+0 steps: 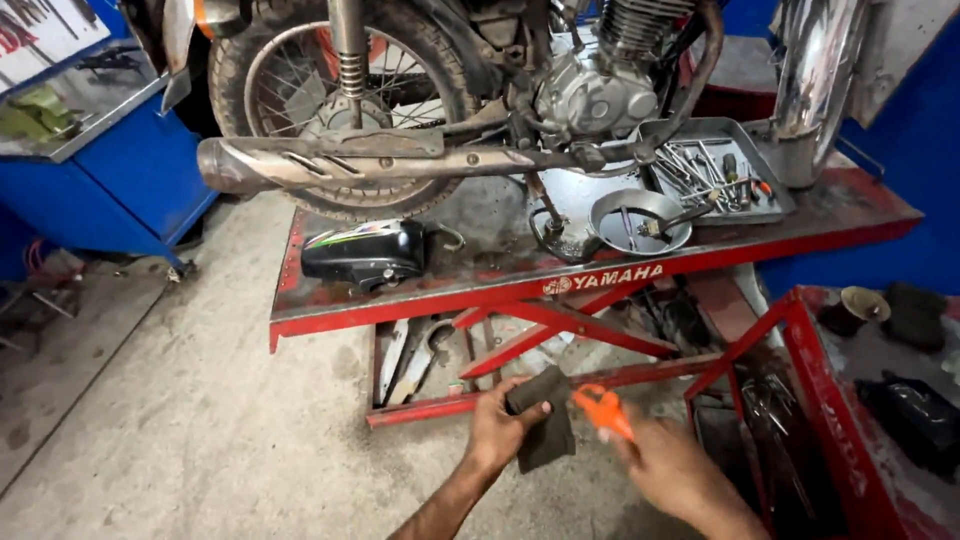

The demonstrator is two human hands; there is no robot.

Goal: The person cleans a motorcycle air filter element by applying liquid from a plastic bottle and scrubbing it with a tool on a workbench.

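L hand (497,428): fingers curled shut around top edge of dark rectangular pad (543,425), thumb pressed on front face; pad hangs below the grip, low centre of view, above concrete floor (180,420).

R hand (672,470): blurred; fingers closed on orange-handled tool (603,411), orange end pointing up-left, just beside pad's R edge. Contact between tool and pad: cannot tell.

Surroundings, L to R:
- Blue cabinet (130,170) at far L, grey top w/ green items.
- Red lift table (400,300) across centre, directly beyond both hands; red cross-braces and lower rail sit between hands and table top. Flat metal parts lie under table at L.
- Motorcycle on table: rear wheel (340,90) w/ spokes, shock absorber in front of it, long chrome exhaust muffler (330,160) running horiz. across wheel, engine (595,90) to R.
- Black side cover (365,250) w/ green/white stripe lying on table surface below muffler.
- Round metal bowl (640,220) w/ small parts, near table front edge.
- Grey tray (715,170) of wrenches and screwdrivers, behind and R of bowl.
- Chrome part (815,80) standing upright at table's R end.
- Red trolley (880,420) at far R, close beside R hand; dark objects on its top.
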